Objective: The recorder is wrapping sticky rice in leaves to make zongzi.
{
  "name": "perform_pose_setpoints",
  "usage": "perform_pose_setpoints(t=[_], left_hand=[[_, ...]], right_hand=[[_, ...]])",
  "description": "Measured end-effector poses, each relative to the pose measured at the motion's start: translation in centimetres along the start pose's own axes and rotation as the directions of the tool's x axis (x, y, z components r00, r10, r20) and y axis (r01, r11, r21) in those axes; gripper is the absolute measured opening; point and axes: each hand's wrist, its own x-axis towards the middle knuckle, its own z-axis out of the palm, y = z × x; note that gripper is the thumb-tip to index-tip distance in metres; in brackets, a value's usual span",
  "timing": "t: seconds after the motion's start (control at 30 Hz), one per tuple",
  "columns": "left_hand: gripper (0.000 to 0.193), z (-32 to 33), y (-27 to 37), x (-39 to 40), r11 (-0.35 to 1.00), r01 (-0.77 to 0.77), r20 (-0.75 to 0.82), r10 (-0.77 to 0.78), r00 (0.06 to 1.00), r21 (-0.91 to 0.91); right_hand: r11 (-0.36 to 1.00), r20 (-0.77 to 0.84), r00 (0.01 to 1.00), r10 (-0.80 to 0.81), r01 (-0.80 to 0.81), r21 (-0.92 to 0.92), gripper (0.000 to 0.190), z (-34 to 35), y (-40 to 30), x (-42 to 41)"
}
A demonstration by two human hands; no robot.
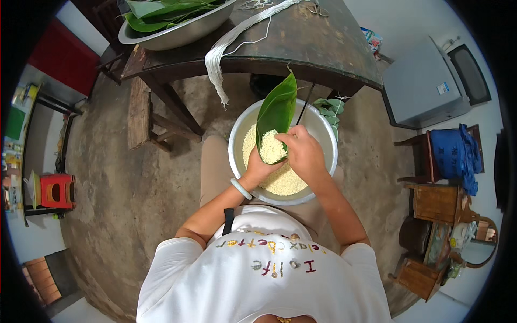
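Note:
My left hand [259, 165] grips a long green leaf [278, 103] folded into a cone, its tip pointing away from me. Pale rice grains [273, 147] fill the cone's mouth. At the cone's right rim is my right hand [302, 151], with bent fingers touching the grains or the leaf edge; whether it pinches anything is hidden. Both hands are above a metal basin [323, 177] at my lap, where more loose rice [284, 182] lies. Against the basin's far right rim hang green leaf-wrapped bundles [331, 111] tied with white string. A thin dark stick [305, 103] leans near the same rim.
A dark wooden table [299, 44] stands ahead, carrying a metal bowl of green leaves [177, 34], a hank of white string [220, 52] and scissors [318, 9]. A wooden bench [140, 115] is at left. A grey appliance [424, 80] stands at right.

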Motion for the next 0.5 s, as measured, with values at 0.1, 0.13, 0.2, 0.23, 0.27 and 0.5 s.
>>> perform_pose_setpoints(t=[0.1, 0.13, 0.2, 0.23, 0.27, 0.5], left_hand=[[0.063, -0.1, -0.1, 0.4, 0.999, 0.002, 0.012, -0.003, 1.0, 0.043], [0.062, -0.1, -0.2, 0.3, 0.997, 0.001, 0.006, -0.002, 1.0, 0.073], [0.062, 0.0, 0.0, 0.3, 0.999, -0.004, 0.005, 0.003, 1.0, 0.042], [0.062, 0.1, 0.2, 0.3, 1.0, -0.009, 0.005, 0.009, 1.0, 0.01], [0.062, 0.1, 0.2, 0.4, 1.0, -0.009, 0.008, 0.009, 1.0, 0.009], [0.061, 0.1, -0.2, 0.4, 0.999, -0.035, -0.004, 0.035, 0.999, 0.029]], right_hand=[[1.0, -0.046, 0.999, 0.007, -0.008, -0.012, 0.034, -0.1, -0.2, 0.5], [0.998, -0.09, 0.995, 0.031, -0.035, -0.051, 0.031, -0.1, -0.3, 0.7], [0.999, -0.045, 0.999, 0.002, -0.004, -0.049, 0.03, 0.2, -0.1, 0.6], [0.998, 0.0, 1.0, -0.027, 0.027, -0.048, 0.029, 0.2, -0.1, 0.6], [0.998, -0.001, 1.0, -0.025, 0.024, -0.05, 0.029, 0.2, -0.1, 0.7], [0.99, -0.025, 0.993, -0.112, 0.11, -0.088, 0.025, 0.0, -1.0, 1.2]])
